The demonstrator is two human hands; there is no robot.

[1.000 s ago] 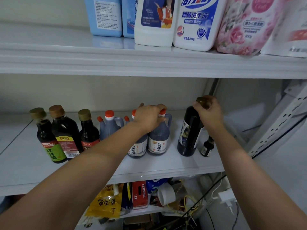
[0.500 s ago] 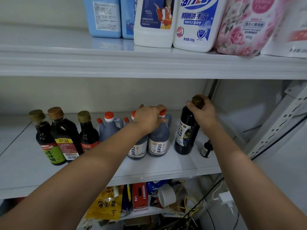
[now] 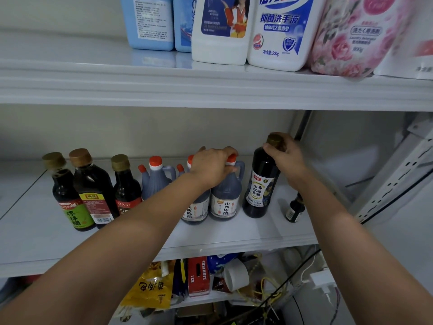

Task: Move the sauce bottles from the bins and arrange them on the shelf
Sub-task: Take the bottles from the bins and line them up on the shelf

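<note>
- My right hand (image 3: pixel 284 158) grips the tall dark bottle (image 3: pixel 260 184) at its neck. The bottle stands upright on the middle shelf (image 3: pixel 257 232), just beside the red-capped jugs (image 3: pixel 226 207).
- My left hand (image 3: pixel 210 170) curls over two jug caps.
- In my judgement, I slide the bottle flush with the row, clear of the small bottle (image 3: pixel 294 211) near my wrist, before releasing.

Middle shelf (image 3: pixel 269 233): one row is formed, left to right, by three bottles (image 3: pixel 93 198), three jugs (image 3: pixel 195 211), a tall bottle (image 3: pixel 260 191) and a small bottle (image 3: pixel 293 212) (partly hidden behind an arm). The tall bottle is set just beside the rightmost jug (image 3: pixel 225 200). Cleaning containers (image 3: pixel 222 31) are stood on the upper shelf (image 3: pixel 93 83). Packets (image 3: pixel 150 287) are stowed underneath the middle shelf.
</note>
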